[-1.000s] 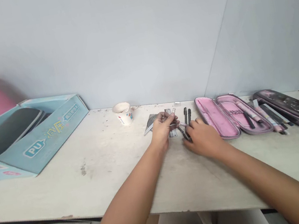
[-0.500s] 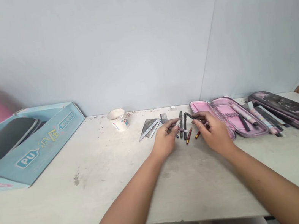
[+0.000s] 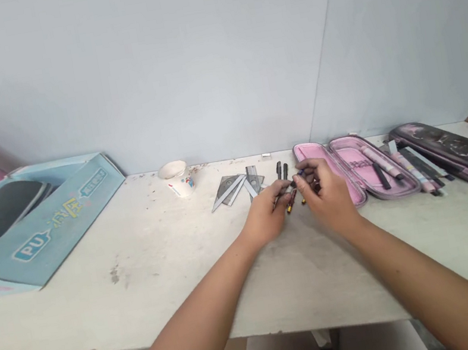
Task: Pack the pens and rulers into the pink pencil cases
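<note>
A big pale wall stands along the back edge of the long bench, and the front edge runs under both arms. There is a wide bit of bench between the hands and the blue box at the left. The box says "PU" in white letters; its other writing is too blurry to read. At the right sit a dark pencil case and, nearer, a pink case lying open with pens inside. Both hands meet just left of the pink case. The left hand has its fingers bent nearly closed, and the right hand is curled in a pinch. They grip a small dark pen between them, mostly hidden by fingers. A paper cup stands upright near the wall. Grey rulers lie just beside the left hand, and black pens lie just behind it.
</note>
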### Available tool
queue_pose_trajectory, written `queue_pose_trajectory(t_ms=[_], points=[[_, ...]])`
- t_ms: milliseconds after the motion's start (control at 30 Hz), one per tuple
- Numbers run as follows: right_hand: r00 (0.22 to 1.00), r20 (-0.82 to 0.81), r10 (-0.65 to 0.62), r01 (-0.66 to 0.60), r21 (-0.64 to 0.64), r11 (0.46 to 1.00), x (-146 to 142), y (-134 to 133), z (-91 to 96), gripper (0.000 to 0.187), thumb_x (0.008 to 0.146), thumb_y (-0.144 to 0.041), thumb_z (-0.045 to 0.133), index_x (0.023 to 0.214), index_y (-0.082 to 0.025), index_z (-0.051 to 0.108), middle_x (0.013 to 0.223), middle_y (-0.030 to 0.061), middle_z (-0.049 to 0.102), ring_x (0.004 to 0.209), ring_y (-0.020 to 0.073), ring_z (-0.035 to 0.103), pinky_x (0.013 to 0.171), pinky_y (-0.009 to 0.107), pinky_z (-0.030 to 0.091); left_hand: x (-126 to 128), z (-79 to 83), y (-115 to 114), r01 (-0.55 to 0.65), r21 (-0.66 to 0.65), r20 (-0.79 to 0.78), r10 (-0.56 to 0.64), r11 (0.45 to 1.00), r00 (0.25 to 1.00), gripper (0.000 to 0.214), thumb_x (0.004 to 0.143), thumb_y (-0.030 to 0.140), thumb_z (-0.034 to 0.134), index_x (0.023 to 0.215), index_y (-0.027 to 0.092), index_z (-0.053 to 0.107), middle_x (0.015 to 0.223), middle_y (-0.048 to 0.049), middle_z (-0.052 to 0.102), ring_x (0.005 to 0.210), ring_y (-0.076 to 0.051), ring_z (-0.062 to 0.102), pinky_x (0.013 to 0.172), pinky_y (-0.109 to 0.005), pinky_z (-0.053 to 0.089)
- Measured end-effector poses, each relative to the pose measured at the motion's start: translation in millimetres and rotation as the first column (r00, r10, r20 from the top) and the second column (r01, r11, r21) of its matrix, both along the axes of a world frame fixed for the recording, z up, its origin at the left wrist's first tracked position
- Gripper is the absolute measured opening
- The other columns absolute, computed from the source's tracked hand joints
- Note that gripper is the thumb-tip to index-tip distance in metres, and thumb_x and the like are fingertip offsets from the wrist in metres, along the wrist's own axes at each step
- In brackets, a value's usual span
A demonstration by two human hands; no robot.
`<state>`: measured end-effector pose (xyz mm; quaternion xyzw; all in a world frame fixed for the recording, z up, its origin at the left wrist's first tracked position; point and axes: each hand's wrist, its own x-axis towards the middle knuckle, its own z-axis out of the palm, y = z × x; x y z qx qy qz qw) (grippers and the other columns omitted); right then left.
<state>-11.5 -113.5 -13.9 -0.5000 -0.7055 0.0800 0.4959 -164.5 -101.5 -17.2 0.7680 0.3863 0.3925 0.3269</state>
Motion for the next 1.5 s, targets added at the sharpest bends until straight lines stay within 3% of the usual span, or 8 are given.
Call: queue_pose_trajectory(t_ms=[333,433,667,800,933,1067,1333,1500], points=[[0.944,0.32,0.083,-0.097,0.029,0.995,-10.5,11.9,4.1,0.046,0.09,-0.04,0.034,0.131,-0.019,0.036,0.113,0.0105,0.058,0.091,0.02,0.058,0.077,0.033,0.045,-2.2,-9.9,8.6,-0.1,-0.095,0.297,0.124,0.99,0.947,0.021,0.081,0.019,0.048,0.1,0.023,0.055,0.071,0.0017,0.057,0.068,-0.013,0.054,0.07,-0.024,0.042],[0.938,0.345,0.024,-0.015,-0.028,1.0,-7.4,22.8,9.7,0.049,0.088,-0.038,0.039,0.132,-0.017,0.032,0.112,0.0101,0.059,0.085,0.0193,0.058,0.072,0.032,0.044,-8.2,-11.5,19.3,-0.104,-0.137,0.423,0.153,0.985,0.893,0.018,0.083,0.02,0.045,0.099,0.023,0.051,0.068,0.0025,0.055,0.066,-0.011,0.055,0.068,-0.023,0.044],[0.686,0.727,0.0,0.19,-0.179,0.965,-14.9,28.8,-0.1,0.032,0.084,-0.034,0.044,0.107,-0.014,0.052,0.09,0.0135,0.064,0.091,0.0286,0.055,0.064,0.033,0.04,-13.8,-17.9,29.2,-0.194,-0.186,0.468,0.261,0.963,0.844,0.017,0.081,0.02,0.048,0.097,0.023,0.052,0.069,0.0021,0.056,0.066,-0.01,0.055,0.068,-0.022,0.044],[0.802,0.596,-0.038,0.118,-0.096,0.988,-2.1,28.8,5.2,0.023,0.085,-0.028,0.04,0.097,-0.017,0.056,0.095,0.0116,0.063,0.094,0.0254,0.054,0.073,0.034,0.04,-15.8,-14.5,23.9,-0.267,-0.134,0.319,0.296,0.954,0.9,0.019,0.082,0.021,0.046,0.099,0.024,0.054,0.068,0.0009,0.057,0.067,-0.013,0.054,0.067,-0.024,0.042],[0.98,0.176,-0.092,0.09,0.015,0.996,26.9,28.6,9.1,0.024,0.085,-0.032,0.041,0.099,-0.018,0.055,0.091,0.0065,0.061,0.083,0.0188,0.054,0.072,0.031,0.041,-16.7,-7.9,17.0,-0.326,-0.043,0.174,0.329,0.944,0.928,0.02,0.079,0.019,0.048,0.096,0.025,0.059,0.066,-0.0001,0.057,0.068,-0.017,0.052,0.072,-0.028,0.04],[0.993,-0.089,-0.071,0.07,-0.018,0.997,43.8,25.7,1.9,0.023,0.083,-0.034,0.044,0.096,-0.019,0.055,0.078,0.0014,0.056,0.066,0.0142,0.05,0.06,0.027,0.039,-14.0,-5.9,12.8,-0.284,0.033,0.094,0.28,0.958,0.955,0.022,0.078,0.018,0.049,0.095,0.025,0.061,0.081,-0.0033,0.061,0.079,-0.02,0.054,0.078,-0.029,0.04],[0.998,0.061,0.026,-0.026,-0.003,1.0,38.8,15.2,1.3,0.018,0.082,-0.029,0.043,0.091,-0.02,0.057,0.088,0.0049,0.061,0.078,0.0171,0.054,0.067,0.029,0.04,-8.9,-8.9,7.4,-0.178,0.118,-0.132,0.194,0.977,0.972,0.024,0.079,0.014,0.044,0.093,0.023,0.06,0.079,-0.0042,0.062,0.076,-0.02,0.055,0.07,-0.028,0.039],[0.968,0.246,-0.059,0.097,-0.147,0.984,34.0,8.8,1.3,0.04,0.088,-0.045,0.036,0.062,-0.02,0.052,0.052,-0.0004,0.049,0.051,0.0133,0.043,0.052,0.026,0.029,-3.6,-6.6,2.3,-0.167,0.054,-0.17,0.174,0.984,0.97,0.022,0.08,0.012,0.042,0.092,0.023,0.057,0.071,-0.0018,0.06,0.065,-0.018,0.053,0.062,-0.027,0.035]])
